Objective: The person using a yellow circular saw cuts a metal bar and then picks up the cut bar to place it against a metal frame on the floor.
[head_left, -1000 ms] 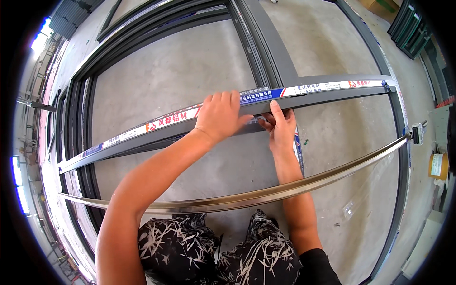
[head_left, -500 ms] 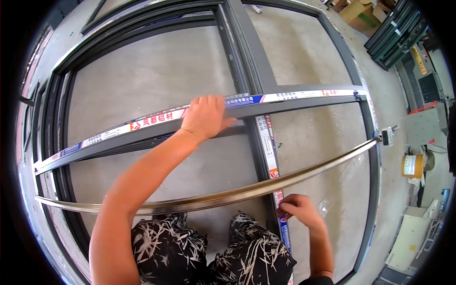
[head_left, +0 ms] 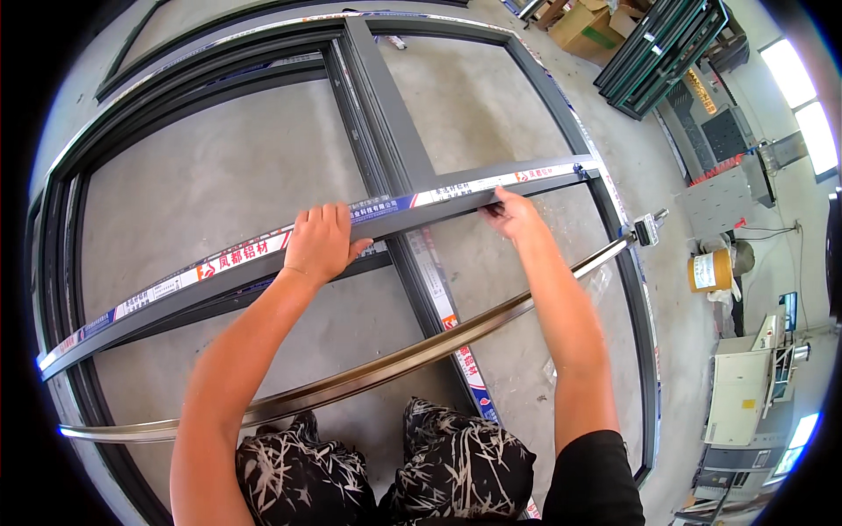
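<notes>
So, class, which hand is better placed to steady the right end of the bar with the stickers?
Probably the right hand: it already holds the near edge of the bar, closer to that end. The left hand holds it farther left.

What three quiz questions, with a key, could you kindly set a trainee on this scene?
1. True or false: the left hand and the right hand both touch the grey bar.
2. Which crosses closer to the patterned trousers: A) the grey bar, or B) the bronze-coloured bar?
3. Fill in the blank: the sleeve on the right arm is ____.

Key: 1. True. 2. B. 3. Black.
</notes>
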Demonstrator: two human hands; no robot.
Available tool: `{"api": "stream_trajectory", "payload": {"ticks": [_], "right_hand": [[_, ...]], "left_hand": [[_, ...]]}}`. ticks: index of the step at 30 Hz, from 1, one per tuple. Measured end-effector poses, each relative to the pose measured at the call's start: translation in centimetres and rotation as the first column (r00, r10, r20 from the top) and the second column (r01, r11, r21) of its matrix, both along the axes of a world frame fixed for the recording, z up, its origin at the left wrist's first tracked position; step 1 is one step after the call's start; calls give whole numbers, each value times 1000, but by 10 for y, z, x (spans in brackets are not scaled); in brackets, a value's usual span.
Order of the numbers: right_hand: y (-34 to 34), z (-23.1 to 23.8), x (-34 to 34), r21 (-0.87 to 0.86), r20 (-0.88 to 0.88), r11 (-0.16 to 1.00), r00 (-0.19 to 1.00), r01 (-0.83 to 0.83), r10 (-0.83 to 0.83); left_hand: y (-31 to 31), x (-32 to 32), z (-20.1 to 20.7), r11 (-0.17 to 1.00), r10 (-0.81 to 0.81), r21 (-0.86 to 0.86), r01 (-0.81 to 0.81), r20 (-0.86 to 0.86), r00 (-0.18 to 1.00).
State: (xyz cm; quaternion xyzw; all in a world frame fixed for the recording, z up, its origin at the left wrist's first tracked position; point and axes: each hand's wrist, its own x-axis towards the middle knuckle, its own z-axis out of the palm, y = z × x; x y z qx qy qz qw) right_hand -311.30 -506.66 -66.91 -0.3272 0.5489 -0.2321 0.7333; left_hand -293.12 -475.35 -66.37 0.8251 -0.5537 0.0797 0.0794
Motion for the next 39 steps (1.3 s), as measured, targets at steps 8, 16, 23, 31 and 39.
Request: {"api": "stream_trajectory", "payload": {"ticks": [8, 16, 23, 31, 39], "right_hand": [[22, 2, 5, 109, 88, 992, 993, 70, -80], [29, 0, 9, -18, 56, 994, 993, 104, -103], [28, 0, 9, -41, 57, 995, 994, 95, -92], [21, -3, 2, 18, 85, 999, 995, 44, -45], [9, -4, -7, 64, 137, 997, 990, -45, 36]], "left_hand": [[3, 2, -3, 1000, 5, 10, -5, -15, 1000], [4, 6, -4, 998, -32, -47, 34, 49, 998], [-25, -5, 15, 994, -102, 30, 102, -22, 995], [-111, -34, 12, 989, -142, -17, 144, 85, 986], [-171, -64, 18, 965, -220, -117, 235, 129, 967]]}}
